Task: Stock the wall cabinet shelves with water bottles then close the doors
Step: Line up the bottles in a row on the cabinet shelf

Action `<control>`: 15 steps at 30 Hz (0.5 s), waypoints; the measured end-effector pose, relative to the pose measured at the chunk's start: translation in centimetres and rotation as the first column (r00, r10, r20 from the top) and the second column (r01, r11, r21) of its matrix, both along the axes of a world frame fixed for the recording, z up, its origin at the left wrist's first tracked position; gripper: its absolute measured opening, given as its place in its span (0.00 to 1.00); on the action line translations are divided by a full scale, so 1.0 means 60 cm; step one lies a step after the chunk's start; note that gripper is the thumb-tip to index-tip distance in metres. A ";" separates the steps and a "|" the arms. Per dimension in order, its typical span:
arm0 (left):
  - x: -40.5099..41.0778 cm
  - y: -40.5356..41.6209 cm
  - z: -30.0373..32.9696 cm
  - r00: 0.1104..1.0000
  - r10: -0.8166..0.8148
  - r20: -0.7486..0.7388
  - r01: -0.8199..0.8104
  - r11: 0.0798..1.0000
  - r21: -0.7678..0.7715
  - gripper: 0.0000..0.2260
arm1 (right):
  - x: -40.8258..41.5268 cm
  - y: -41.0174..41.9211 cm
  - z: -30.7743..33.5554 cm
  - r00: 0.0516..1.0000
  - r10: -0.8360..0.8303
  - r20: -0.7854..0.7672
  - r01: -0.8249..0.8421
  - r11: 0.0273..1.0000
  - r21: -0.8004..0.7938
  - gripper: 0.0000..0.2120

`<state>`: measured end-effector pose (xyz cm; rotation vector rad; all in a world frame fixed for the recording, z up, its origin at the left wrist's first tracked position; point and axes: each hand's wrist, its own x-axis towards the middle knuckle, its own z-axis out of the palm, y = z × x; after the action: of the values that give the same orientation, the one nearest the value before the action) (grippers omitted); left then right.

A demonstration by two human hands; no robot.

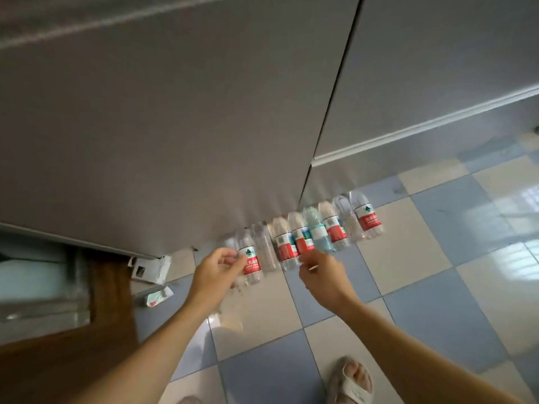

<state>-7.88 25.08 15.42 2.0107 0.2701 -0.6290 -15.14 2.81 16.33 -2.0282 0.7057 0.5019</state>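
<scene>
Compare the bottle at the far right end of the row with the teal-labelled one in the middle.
The far-right bottle has a red label with a white band and green emblem; the teal-labelled bottle has a blue-green label. The far-right bottle looks clear, the teal one blue-tinted. The far-right one stands well away from both hands; the teal one is just above the right hand. Both stand on the floor against the cabinet.

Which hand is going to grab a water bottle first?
Probably the left hand. Its curled fingers are already right beside the red-label bottle at the left end of the row on the floor. The right hand hovers in front of the middle bottles, fingers curled, and it is blurred.
</scene>
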 end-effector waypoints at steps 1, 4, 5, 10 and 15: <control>0.001 0.011 -0.045 1.000 0.013 -0.007 -0.013 1.000 0.000 0.05 | 0.013 0.013 -0.047 0.999 0.034 -0.003 -0.034 0.999 0.002 0.09; 0.011 0.038 -0.175 1.000 0.020 -0.013 -0.020 0.999 0.049 0.11 | 0.060 0.041 -0.176 0.995 0.100 0.003 -0.100 0.995 0.014 0.07; 0.016 0.045 -0.216 1.000 0.011 -0.014 -0.010 0.997 0.076 0.15 | 0.078 0.046 -0.215 0.994 0.113 0.010 -0.113 0.994 0.010 0.07; 0.048 0.045 -0.399 1.000 0.022 0.010 -0.023 0.989 0.148 0.27 | 0.152 0.058 -0.386 0.984 0.179 0.011 -0.178 0.983 -0.036 0.13; 0.069 0.003 -0.533 0.995 0.066 -0.078 -0.063 0.997 0.039 0.41 | 0.199 0.059 -0.501 0.898 0.437 0.052 -0.428 0.895 -0.128 0.28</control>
<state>-3.76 25.29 -16.53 2.0059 0.3952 -0.6676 -3.17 6.37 -13.71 -2.3094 0.2298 0.6428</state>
